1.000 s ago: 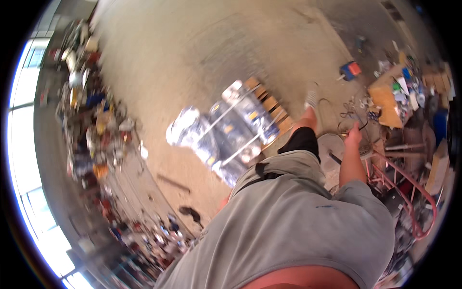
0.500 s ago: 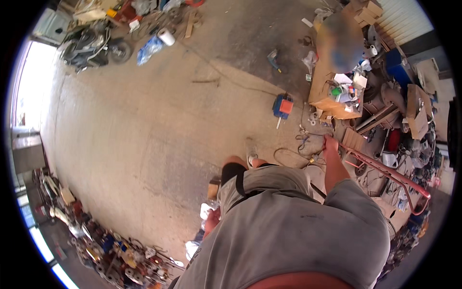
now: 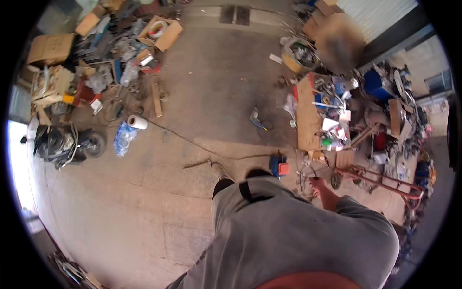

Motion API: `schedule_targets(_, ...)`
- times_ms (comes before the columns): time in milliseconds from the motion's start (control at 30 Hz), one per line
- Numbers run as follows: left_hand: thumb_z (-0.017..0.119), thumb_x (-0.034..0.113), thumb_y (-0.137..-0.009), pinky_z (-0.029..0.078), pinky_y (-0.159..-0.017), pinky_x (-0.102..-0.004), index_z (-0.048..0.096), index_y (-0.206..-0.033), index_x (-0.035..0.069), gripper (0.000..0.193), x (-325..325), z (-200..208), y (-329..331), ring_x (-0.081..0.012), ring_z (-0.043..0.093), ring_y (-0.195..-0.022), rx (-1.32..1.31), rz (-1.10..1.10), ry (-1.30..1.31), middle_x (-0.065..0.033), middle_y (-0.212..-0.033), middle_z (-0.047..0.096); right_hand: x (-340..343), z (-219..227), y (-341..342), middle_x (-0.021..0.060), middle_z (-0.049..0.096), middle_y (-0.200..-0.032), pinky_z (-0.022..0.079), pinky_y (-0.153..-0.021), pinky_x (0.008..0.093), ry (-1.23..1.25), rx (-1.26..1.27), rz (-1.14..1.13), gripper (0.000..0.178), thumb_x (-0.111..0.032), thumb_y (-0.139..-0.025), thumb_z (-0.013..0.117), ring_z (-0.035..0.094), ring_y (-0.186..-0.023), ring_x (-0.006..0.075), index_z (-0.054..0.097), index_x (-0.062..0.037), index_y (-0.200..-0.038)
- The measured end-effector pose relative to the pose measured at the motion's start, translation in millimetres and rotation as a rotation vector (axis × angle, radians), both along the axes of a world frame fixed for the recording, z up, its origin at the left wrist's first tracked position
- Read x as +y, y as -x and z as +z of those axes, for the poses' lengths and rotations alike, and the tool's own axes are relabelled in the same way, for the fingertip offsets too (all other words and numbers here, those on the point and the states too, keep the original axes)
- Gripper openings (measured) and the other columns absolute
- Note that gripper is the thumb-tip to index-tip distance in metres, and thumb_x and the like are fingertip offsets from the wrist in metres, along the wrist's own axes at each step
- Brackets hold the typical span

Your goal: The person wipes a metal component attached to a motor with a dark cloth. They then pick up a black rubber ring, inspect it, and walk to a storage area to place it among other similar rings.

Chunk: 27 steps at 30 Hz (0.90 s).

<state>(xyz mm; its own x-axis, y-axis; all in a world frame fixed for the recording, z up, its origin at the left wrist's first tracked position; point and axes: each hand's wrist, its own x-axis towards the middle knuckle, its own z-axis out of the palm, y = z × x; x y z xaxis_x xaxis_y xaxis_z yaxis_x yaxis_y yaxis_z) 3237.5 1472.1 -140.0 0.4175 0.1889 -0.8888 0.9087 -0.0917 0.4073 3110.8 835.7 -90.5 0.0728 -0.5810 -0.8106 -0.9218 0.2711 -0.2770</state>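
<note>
My right hand (image 3: 317, 184) hangs in front of my right thigh, low and small in the picture. Its fingers look partly curled but are smeared, and I cannot make out anything in them. Just beyond it on the floor, dark cables (image 3: 304, 174) lie in loops. A red hand truck (image 3: 380, 179) lies tilted to the right of the hand, apart from it. The blue tool with an orange-red top (image 3: 279, 166) stands on the floor ahead of my feet. My left hand is out of sight, hidden behind my body or sleeve.
A cluttered wooden workbench (image 3: 308, 115) stands at the right. A blue power tool (image 3: 257, 119) and a long cable (image 3: 202, 149) lie on the floor ahead. To the left are a motorcycle (image 3: 67, 144), a white roll (image 3: 137, 122) and blue plastic (image 3: 125, 138). Cardboard boxes (image 3: 50, 49) and scrap pile up beyond.
My body has moved forward, so the bench, blue tool and motorcycle sit lower in the picture. The left hand, seen before beside white material, has left view. My right hand is lower.
</note>
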Motion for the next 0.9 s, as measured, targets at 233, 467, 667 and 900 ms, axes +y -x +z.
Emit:
schedule_targets(233, 0.026, 0.049, -0.11, 0.043, -0.108, -0.0444, 0.059, -0.134, -0.001, 0.065, -50, 3, -398, -0.0296, 0.056, -0.129, -0.1, -0.215, -0.14, -0.0186, -0.133, 0.064, 31, 40, -99, -0.0032, 0.052, -0.063, 0.022, -0.039, 0.0263, -0.385, 0.366, -0.284, 0.032, -0.034, -0.097, 0.068, 0.033, -0.043, 0.009, 0.06, -0.013, -0.074)
schedule_targets(467, 0.027, 0.049, -0.11, 0.044, -0.105, -0.0446, 0.06, -0.131, -0.002, 0.064, -225, -22, -688, -0.03, 0.058, -0.126, -0.096, -0.276, -0.129, -0.019, -0.129, 0.065, -107, -49, -448, -0.0005, 0.053, -0.062, 0.028, -0.041, 0.0302, -0.197, 0.133, -0.408, 0.031, -0.032, -0.097, 0.067, 0.041, -0.046, 0.013, 0.061, -0.0116, -0.075)
schedule_targets(667, 0.027, 0.049, -0.11, 0.045, -0.103, -0.0448, 0.061, -0.129, -0.002, 0.064, -358, 7, -857, -0.0302, 0.06, -0.123, -0.01, -0.317, -0.077, -0.0193, -0.126, 0.066, -371, 34, -928, 0.0032, 0.059, -0.066, 0.042, -0.047, 0.0351, 0.446, -0.379, 0.068, 0.036, -0.04, -0.096, 0.066, 0.052, -0.052, 0.0145, 0.064, -0.0083, -0.078)
schedule_targets(900, 0.028, 0.049, -0.109, 0.047, -0.101, -0.045, 0.062, -0.126, -0.002, 0.064, -541, -28, -1134, -0.0306, 0.062, -0.12, 0.044, -0.343, -0.094, -0.0197, -0.123, 0.068, -568, 159, -1305, 0.0001, 0.063, -0.08, 0.048, -0.069, 0.0308, 0.478, -0.56, 0.274, 0.039, -0.038, -0.09, 0.076, 0.055, -0.074, 0.0105, 0.069, -0.0026, -0.105)
